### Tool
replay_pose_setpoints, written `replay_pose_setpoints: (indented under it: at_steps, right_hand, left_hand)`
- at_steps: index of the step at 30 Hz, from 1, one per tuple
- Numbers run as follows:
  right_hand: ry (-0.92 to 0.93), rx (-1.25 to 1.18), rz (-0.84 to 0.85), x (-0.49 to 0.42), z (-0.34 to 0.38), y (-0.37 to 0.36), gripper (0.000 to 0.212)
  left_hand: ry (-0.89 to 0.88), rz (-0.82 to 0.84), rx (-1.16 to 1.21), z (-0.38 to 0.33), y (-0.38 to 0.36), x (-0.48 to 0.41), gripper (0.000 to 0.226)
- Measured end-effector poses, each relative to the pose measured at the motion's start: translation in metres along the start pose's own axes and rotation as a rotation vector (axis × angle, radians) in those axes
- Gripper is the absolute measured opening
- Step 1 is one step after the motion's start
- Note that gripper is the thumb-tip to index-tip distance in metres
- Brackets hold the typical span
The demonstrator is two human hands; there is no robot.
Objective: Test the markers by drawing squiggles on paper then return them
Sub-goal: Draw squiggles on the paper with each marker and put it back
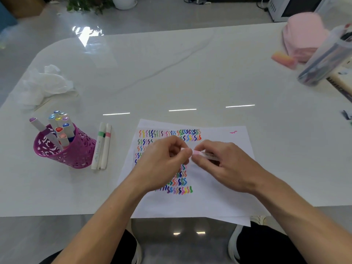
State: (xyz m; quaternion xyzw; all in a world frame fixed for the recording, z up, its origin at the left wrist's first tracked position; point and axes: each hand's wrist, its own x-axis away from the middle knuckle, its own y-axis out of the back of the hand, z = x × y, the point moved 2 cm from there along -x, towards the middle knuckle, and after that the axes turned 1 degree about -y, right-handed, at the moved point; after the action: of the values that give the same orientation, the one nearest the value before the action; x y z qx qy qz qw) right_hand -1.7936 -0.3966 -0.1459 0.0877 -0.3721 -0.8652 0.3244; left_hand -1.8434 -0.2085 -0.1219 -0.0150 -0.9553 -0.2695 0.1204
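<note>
A white sheet of paper (219,187) covered with rows of coloured squiggles lies at the table's near edge. Above it, my right hand (226,166) grips a white marker with a pink band (206,155), lying roughly level. My left hand (162,164) pinches the marker's left end, where its cap sits; my fingers hide most of that end. A purple perforated cup (76,153) at the left holds several markers with coloured caps. Three white markers (102,147) lie side by side on the table just right of the cup.
Crumpled white plastic (43,84) lies at the far left. At the far right stand a pink object (302,37), an orange-pink eraser-like block (283,59), a clear tube of pens (323,60) and a book (341,84). The white table (171,73) ends near my knees.
</note>
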Motion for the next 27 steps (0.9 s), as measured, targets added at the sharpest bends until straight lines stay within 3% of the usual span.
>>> replay_pose_setpoints:
  at_steps: [6,12,20,27]
  right_hand:
    - [0.052,0.156,0.013,0.002,0.0,-0.008,0.028]
    - [0.096,0.214,-0.083,0.002,0.01,-0.004,0.044]
    - [0.09,0.209,-0.151,0.0,0.013,-0.009,0.034]
    - [0.071,0.231,-0.208,-0.002,0.015,-0.014,0.044]
  left_hand:
    - [0.015,0.071,-0.122,0.0,-0.006,-0.001,0.023]
    - [0.003,0.005,0.002,-0.003,-0.003,0.0,0.025]
    - [0.016,-0.019,0.097,0.002,-0.001,0.001,0.025]
    - [0.001,-0.072,0.091,0.003,0.001,0.001,0.028]
